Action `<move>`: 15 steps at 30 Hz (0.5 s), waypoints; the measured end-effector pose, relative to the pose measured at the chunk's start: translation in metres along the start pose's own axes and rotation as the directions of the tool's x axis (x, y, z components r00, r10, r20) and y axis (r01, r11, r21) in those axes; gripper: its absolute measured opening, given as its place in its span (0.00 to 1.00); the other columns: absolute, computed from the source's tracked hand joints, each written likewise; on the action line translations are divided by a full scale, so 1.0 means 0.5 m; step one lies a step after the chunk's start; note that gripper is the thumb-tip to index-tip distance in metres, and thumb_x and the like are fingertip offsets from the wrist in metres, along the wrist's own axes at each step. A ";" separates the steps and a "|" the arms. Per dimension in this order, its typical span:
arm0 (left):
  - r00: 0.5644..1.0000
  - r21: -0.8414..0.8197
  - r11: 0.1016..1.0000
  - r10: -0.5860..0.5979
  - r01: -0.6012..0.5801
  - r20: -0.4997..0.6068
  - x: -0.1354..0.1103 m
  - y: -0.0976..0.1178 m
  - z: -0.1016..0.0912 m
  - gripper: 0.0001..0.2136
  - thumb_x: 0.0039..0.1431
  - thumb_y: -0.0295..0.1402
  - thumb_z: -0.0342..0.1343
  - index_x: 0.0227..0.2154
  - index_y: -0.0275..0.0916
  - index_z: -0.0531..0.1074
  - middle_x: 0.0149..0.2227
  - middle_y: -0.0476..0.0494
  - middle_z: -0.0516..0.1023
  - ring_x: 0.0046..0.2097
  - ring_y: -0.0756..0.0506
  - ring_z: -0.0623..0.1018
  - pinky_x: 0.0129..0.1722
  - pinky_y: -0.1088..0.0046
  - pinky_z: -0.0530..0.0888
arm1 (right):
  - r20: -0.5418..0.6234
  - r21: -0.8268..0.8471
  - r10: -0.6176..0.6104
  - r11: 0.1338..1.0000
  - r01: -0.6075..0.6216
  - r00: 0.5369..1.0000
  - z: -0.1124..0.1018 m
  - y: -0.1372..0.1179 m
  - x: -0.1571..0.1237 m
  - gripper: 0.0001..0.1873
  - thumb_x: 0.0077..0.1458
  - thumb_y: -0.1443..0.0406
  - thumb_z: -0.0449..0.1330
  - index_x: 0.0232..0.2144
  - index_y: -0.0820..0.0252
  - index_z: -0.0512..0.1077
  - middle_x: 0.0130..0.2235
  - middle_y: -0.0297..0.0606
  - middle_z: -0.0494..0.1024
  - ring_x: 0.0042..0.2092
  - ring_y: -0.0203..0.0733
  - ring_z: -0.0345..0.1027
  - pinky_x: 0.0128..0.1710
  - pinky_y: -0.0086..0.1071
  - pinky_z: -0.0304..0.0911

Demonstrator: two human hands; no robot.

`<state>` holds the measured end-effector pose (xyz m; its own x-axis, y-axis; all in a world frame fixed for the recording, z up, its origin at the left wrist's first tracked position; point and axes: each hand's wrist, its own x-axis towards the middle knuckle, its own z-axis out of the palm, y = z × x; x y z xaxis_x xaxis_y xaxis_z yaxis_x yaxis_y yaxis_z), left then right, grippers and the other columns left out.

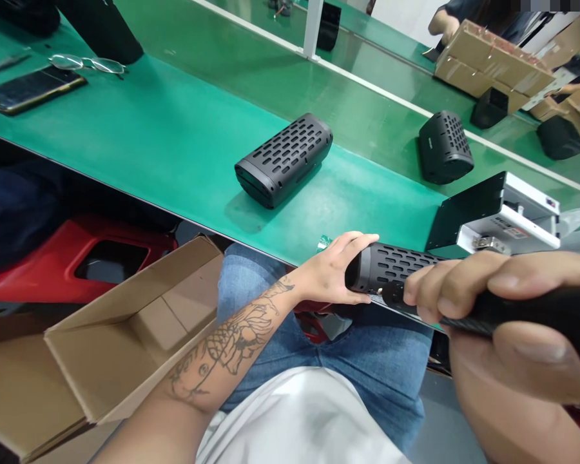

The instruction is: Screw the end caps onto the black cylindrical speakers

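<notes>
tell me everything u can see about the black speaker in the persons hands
The black speaker is a long bar with rounded edges, its matte, plastic-looking body pierced by rows of oblong slots, with a plain end cap at the left. It is held roughly level, just off the edge of the green bench. The left hand cups the capped end, and the right hand wraps around the body, hiding the far end.

Three black speakers (283,161), one phone (29,90), one pair glasses (87,63), one open cardboard box (125,322), one left hand (331,270), one right hand (507,354).
</notes>
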<state>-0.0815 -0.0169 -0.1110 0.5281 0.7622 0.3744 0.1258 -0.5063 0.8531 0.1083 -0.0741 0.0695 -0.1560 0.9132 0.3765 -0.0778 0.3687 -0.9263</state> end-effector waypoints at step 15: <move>0.999 0.057 0.998 0.038 -0.038 -0.003 0.008 -0.004 -0.002 0.56 0.56 0.43 0.83 0.82 0.49 0.58 0.76 0.30 0.68 0.77 0.27 0.73 0.80 0.42 0.73 | 0.130 0.201 -0.153 0.971 0.125 0.980 -0.003 0.070 0.038 0.10 0.60 0.65 0.79 0.44 0.55 0.86 0.26 0.33 0.81 0.21 0.41 0.71 0.24 0.39 0.78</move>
<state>-0.0803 -0.0126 -0.1107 0.5300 0.7436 0.4077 0.1533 -0.5569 0.8163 0.1041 -0.0435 0.0443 -0.2692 0.8153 0.5126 -0.2934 0.4375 -0.8500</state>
